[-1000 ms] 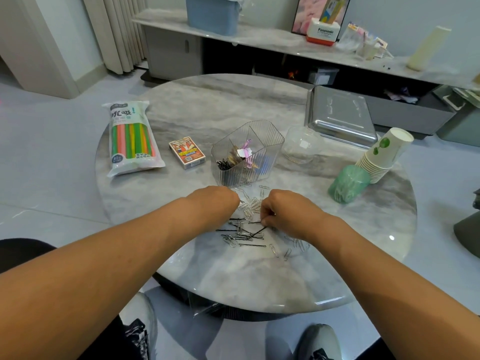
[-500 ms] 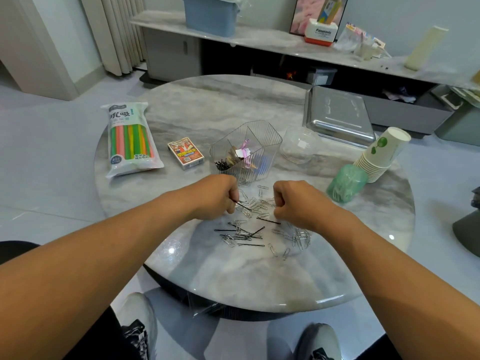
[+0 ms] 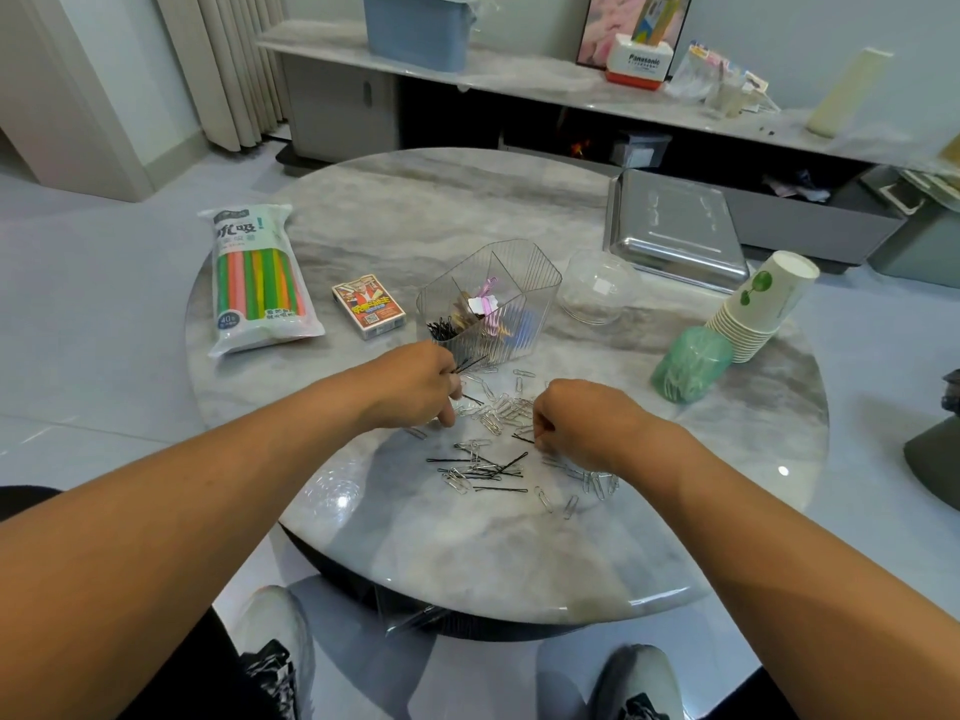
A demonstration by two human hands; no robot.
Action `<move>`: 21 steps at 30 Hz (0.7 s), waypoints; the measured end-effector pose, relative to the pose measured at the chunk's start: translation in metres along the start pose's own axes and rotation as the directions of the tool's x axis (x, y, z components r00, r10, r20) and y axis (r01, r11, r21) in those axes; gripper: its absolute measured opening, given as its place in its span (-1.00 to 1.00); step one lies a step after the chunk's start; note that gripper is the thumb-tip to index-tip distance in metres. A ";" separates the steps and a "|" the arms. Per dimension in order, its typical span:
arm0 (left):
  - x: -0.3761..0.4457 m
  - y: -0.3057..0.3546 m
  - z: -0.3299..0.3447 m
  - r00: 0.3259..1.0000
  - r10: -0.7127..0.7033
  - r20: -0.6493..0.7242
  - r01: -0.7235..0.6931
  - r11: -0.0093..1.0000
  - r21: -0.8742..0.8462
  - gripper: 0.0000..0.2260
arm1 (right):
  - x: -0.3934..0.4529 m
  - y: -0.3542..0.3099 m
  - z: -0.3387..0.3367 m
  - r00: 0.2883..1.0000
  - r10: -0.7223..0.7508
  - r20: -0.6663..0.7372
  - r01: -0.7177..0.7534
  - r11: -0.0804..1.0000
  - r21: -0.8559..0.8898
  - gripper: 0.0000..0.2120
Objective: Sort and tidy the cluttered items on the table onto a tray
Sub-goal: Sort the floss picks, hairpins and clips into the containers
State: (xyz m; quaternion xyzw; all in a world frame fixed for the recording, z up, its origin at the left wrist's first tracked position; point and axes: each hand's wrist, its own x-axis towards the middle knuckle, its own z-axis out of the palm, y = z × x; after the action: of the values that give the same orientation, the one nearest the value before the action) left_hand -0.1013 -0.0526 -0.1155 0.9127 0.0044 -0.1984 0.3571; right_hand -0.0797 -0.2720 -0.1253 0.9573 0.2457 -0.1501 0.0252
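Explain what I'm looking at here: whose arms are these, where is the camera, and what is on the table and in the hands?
There is no machine: a person wears one wide-angle camera on the head, looking down at their own arms. The left hand pinches a few black hairpins near the clear divided organizer, which already holds pins and clips. The right hand is curled over the loose pile of paper clips and seems to pinch a pin, though its fingertips are hidden. On the round marble table also lie a pack of coloured straws, a card box, a clear dome lid, a metal tray lying upside down, stacked paper cups and a green roll.
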 end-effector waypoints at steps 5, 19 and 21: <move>-0.007 0.004 -0.003 0.993 -0.064 0.100 0.077 0.988 -0.131 -0.79 | -0.004 -0.008 0.000 0.998 -0.057 0.039 0.062 0.988 -0.144 -0.81; -0.014 0.011 -0.008 0.987 -0.076 0.141 0.090 0.992 -0.091 -0.82 | -0.009 -0.008 -0.011 0.990 -0.135 -0.032 0.138 0.969 0.207 -0.95; -0.014 0.013 -0.010 0.979 -0.097 0.179 0.132 0.971 -0.199 -0.86 | -0.008 -0.009 -0.010 0.986 -0.166 -0.015 0.166 0.963 0.214 -0.96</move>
State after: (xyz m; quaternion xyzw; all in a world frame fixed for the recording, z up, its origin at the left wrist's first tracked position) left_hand -0.1089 -0.0536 -0.0956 0.8481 0.0481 -0.2935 0.4384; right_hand -0.0883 -0.2663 -0.1128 0.9302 0.3073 -0.1791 -0.0907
